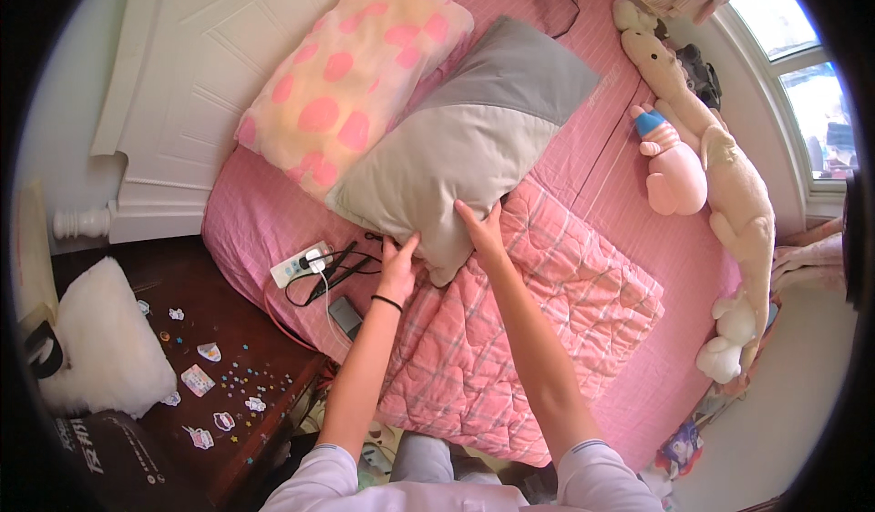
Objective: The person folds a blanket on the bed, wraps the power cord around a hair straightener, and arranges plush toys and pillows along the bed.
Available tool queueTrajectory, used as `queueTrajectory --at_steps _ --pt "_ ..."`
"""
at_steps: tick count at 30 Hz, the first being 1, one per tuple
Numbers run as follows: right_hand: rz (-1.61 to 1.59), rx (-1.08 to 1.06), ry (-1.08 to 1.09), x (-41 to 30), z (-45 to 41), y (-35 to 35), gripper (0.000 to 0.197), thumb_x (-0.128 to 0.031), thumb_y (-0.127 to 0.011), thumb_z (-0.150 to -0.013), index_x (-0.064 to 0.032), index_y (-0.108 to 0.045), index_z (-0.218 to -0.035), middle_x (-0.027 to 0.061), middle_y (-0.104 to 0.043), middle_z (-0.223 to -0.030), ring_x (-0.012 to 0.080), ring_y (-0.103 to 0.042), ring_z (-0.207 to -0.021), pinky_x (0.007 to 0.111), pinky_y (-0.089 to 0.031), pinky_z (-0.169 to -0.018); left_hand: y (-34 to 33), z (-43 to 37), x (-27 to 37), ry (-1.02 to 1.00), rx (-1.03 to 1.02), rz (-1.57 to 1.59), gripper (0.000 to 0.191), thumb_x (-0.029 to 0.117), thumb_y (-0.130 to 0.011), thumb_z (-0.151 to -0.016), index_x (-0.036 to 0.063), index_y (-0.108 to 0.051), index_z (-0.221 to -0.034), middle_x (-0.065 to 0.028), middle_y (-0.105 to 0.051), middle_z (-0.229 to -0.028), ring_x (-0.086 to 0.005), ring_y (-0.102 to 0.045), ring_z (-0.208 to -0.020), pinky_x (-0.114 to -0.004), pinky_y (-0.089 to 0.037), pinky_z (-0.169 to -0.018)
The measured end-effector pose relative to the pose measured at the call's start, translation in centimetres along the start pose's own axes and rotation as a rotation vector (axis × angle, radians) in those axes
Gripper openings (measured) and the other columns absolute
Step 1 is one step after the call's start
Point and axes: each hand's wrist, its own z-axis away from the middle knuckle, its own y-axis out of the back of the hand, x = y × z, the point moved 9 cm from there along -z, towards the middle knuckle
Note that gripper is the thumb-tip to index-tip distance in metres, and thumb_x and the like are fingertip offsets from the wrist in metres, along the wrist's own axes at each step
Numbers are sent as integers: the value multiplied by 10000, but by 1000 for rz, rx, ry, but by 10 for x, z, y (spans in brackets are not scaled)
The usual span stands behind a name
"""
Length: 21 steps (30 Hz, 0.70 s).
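A two-tone grey pillow [451, 149] lies slantwise on the pink striped bedsheet [601, 163]. My left hand [398, 269], with a black band on the wrist, grips its near edge, thumb on top and the other fingers partly hidden below. On the same pillow's near right side, my right hand [484, 230] holds on with the thumb over the fabric. Between my hands the pillow's corner sags onto a folded pink plaid quilt [519, 334]. A cream pillow with pink spots [342, 81] rests against the grey one, towards the headboard.
Left of my left arm are a white power strip [301, 263] with cables and a phone [346, 317]. A dark wooden nightstand [225, 300] bears stickers and a white fluffy cushion [113, 341]. Plush toys, including a long beige one [738, 184], line the window side. The white headboard [225, 60] stands left.
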Motion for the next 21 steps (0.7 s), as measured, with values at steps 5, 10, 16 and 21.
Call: queueTrajectory --at_steps 5,10,16,21 --pt "-194 129 159 -126 3 8 604 22 -561 -706 -43 -434 -1293 91 -572 -1069 182 -530 -921 291 -453 -772 -46 42 -6 143 -543 79 387 19 -507 -915 35 -437 -1295 -132 -541 -1264 -287 -553 -1150 -442 -500 -939" --pt "-6 -103 298 -271 77 30 546 19 -550 -655 -2 -527 -1200 44 -594 -910 144 -550 -788 264 -470 -691 -56 35 18 120 -556 261 686 451 -525 -904 57 -293 -1416 -155 -425 -1393 -325 -461 -1243 -503 -381 -1033" --pt "-80 -163 146 -257 173 169 779 29 -559 -554 20 -470 -1328 64 -607 -1090 147 -575 -973 260 -471 -829 -136 22 60 69 -670 337 1075 782 -437 -718 71 -186 -1484 -126 -347 -1465 -288 -338 -1333 -431 -281 -1106" --pt "542 -84 172 -196 165 219 676 -15 -601 -688 -8 -467 -1351 97 -562 -1223 179 -517 -1133 298 -407 -978 -78 -28 15 101 -668 349 696 538 -465 -918 37 -369 -1391 -87 -469 -1364 -236 -462 -1227 -362 -409 -1014"
